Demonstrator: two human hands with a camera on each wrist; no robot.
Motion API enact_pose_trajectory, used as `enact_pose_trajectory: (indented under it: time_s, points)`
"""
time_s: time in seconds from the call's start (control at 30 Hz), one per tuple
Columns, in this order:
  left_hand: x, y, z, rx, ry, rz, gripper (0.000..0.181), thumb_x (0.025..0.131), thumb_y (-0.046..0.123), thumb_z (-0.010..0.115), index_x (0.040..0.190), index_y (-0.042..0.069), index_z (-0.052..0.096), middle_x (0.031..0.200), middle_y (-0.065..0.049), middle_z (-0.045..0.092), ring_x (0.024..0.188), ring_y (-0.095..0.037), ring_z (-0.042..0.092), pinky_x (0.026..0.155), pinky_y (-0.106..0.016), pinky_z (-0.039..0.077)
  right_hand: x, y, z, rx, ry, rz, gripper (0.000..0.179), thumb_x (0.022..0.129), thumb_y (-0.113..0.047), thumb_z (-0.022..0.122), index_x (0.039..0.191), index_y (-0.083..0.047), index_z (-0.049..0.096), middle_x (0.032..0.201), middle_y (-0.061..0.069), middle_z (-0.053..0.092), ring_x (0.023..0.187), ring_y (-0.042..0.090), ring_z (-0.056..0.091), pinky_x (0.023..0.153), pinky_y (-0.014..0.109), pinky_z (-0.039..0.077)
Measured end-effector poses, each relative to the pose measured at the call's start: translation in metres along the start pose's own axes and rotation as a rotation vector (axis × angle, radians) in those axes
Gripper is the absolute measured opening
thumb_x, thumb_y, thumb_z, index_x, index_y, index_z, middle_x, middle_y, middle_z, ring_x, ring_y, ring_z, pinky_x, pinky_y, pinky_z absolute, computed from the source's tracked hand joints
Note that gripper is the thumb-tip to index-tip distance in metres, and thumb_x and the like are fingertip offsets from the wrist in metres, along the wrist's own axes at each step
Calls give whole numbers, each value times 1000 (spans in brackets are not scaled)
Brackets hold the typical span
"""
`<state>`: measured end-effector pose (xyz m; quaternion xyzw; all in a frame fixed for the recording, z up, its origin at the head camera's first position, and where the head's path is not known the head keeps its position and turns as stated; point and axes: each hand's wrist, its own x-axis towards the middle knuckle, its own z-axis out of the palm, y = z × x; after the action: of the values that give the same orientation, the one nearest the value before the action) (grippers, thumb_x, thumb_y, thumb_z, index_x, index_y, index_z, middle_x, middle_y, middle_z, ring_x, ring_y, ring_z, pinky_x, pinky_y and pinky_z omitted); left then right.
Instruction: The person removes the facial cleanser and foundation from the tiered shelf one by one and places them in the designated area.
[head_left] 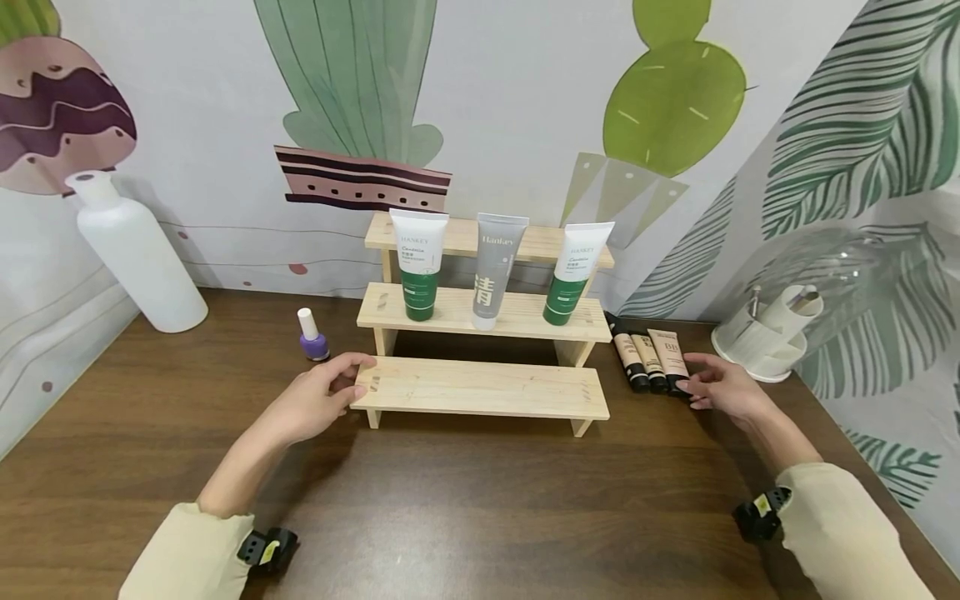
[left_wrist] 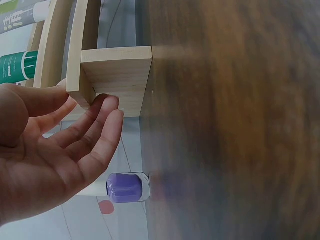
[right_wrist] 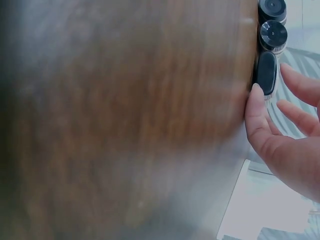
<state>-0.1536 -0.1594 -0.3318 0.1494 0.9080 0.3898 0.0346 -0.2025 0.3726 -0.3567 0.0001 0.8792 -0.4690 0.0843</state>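
Observation:
A three-step wooden display stand (head_left: 480, 387) stands on the table. My left hand (head_left: 321, 398) grips the left end of its lowest step, thumb on top and fingers curled beneath, as the left wrist view shows. Three cosmetic tubes lie side by side right of the stand, the nearest a pink BB cream tube (head_left: 667, 354). At that tube's black cap (right_wrist: 266, 75) is the thumb tip of my right hand (head_left: 726, 387), its other fingers loosely bent along the tube's side. On the middle step stand two white-and-green tubes (head_left: 420, 262) and a grey tube (head_left: 498, 267).
Left of the stand is a purple nail polish bottle (head_left: 313, 337). A white bottle (head_left: 142, 254) leans at the back left by the wall. At the back right stands a white round organizer (head_left: 768, 337) with a clear dome (head_left: 847, 275) behind it.

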Motion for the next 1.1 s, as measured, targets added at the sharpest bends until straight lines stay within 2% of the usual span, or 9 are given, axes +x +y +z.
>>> enact_pose_trajectory:
  time_s: [0.37,0.57,0.7,0.8,0.97,1.1]
  points:
    - [0,-1,0,-6,2,-6,32,90,3,55,122,2,51,79,-5,53,70,-16,49,57,-30,40,-14,-4,-8,-16,-27,-29,63,89,-6,58,136,13,20,100,24,45,74,18,61,66,33,53]
    - [0,-1,0,-5,0,-5,32,90,3,55,121,3,51,80,-4,53,70,-16,49,57,-30,41,-24,-14,-12,-52,-39,-87,61,89,-8,58,135,13,24,106,31,44,78,21,61,67,35,52]
    - [0,-1,0,-2,1,-9,32,90,4,55,122,3,51,80,-5,53,70,-16,49,57,-31,40,-30,-24,-11,-61,-47,-131,58,88,-9,60,132,12,29,109,33,45,80,18,60,67,36,52]
    - [0,-1,0,1,0,-10,32,90,4,55,122,3,51,81,-5,54,71,-17,49,58,-31,40,-34,-33,-8,-61,-60,-179,49,87,-8,62,127,8,38,106,30,48,80,13,59,67,36,52]
    - [1,-1,0,6,2,-15,32,90,4,56,122,3,52,81,-5,54,71,-17,49,58,-31,40,-39,-53,0,-81,-102,-261,36,86,-6,63,120,-8,50,100,17,54,78,12,61,65,36,52]
    - [0,0,0,5,1,-15,32,90,4,56,122,3,51,81,-5,54,71,-17,50,58,-31,40,-42,-69,11,-111,-137,-311,37,85,-5,64,119,-3,51,101,15,55,76,12,62,64,33,52]
